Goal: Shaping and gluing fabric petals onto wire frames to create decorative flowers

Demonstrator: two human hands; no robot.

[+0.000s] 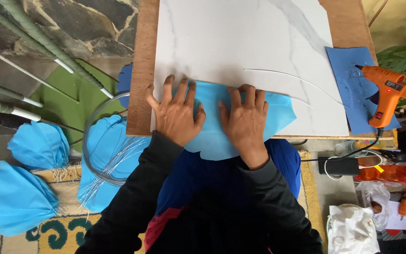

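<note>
Left hand (177,113): flat, fingers spread, pressing light-blue sheet (278,115).
Right hand (245,120): flat beside it, fingers together, pressing too.
Sheet: on white board's (240,42) near edge.
Glue gun (387,91): far right, well apart.

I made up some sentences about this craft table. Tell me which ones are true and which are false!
1. Both hands press flat on the light blue sheet. True: left hand, right hand.
2. The glue gun is green. False: it is orange.
3. The glue gun lies on a darker blue sheet. True.
4. The right hand holds scissors. False: it holds nothing, only presses the sheet.
5. A thin wire lies on the white board. True.
</note>
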